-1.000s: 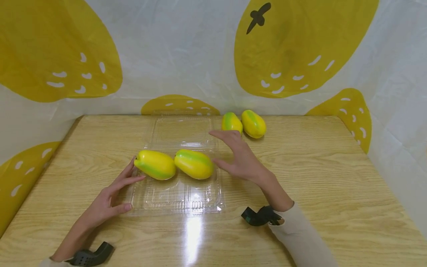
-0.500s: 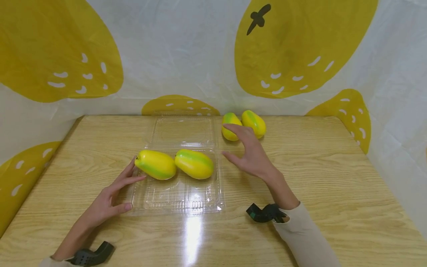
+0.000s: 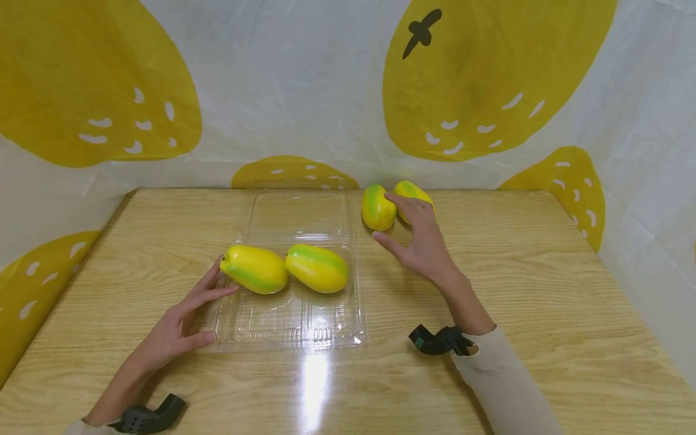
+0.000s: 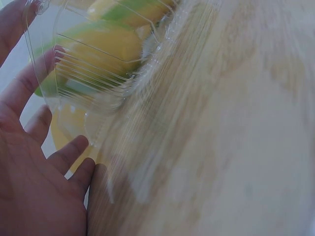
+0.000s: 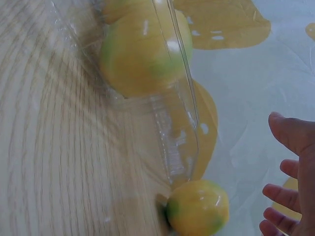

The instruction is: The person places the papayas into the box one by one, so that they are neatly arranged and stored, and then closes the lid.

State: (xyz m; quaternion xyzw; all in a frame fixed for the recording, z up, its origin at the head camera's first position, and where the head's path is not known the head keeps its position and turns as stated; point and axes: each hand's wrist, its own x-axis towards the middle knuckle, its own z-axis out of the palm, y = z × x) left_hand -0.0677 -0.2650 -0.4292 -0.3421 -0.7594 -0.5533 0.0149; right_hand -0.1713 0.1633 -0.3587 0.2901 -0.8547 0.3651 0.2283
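The left hand stands nearest, fingers loosely spread at the left side of a clear plastic box. Inside lie two yellow-green fruits, a left one and a right one, end to end. Beyond, the right hand reaches out, thumb and fingers parted, just beside a third fruit; it partly covers a fourth. The box's opened lid extends back toward the patterned cloth.

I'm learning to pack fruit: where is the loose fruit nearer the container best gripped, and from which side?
Likely the middle of that loose fruit, from above and the near side: its body is rounded, and another fruit crowds its right.
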